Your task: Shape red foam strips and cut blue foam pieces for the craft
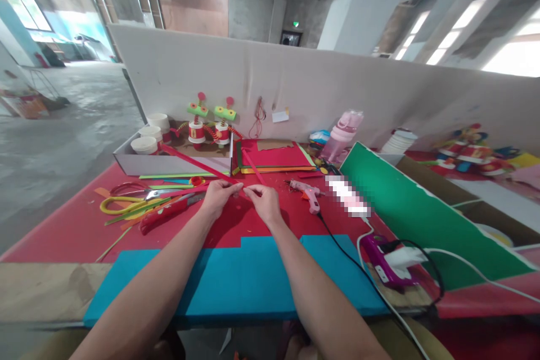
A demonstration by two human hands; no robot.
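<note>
My left hand [218, 198] and my right hand [265, 202] are close together over the red table, fingertips almost touching. Pinched in the left is a long red paper strip [194, 162] that slants away to the upper left. From my right fingers a second length of red paper strip [253, 167] runs up and away; whether the two join at the fingertips is hidden. A pink glue gun [311, 197] lies to the right of my right hand. Beside my left hand are scissors with yellow handles [120, 205] and a red-handled tool [162, 215].
A white box [169, 164] holds paper cups [145, 145] and two paper-cup figures [197, 130]. Red paper sheets [274, 158] lie behind my hands. Blue sheets [236, 281] cover the front edge. A green board [405, 208], purple power strip [390, 267] and cables are at right.
</note>
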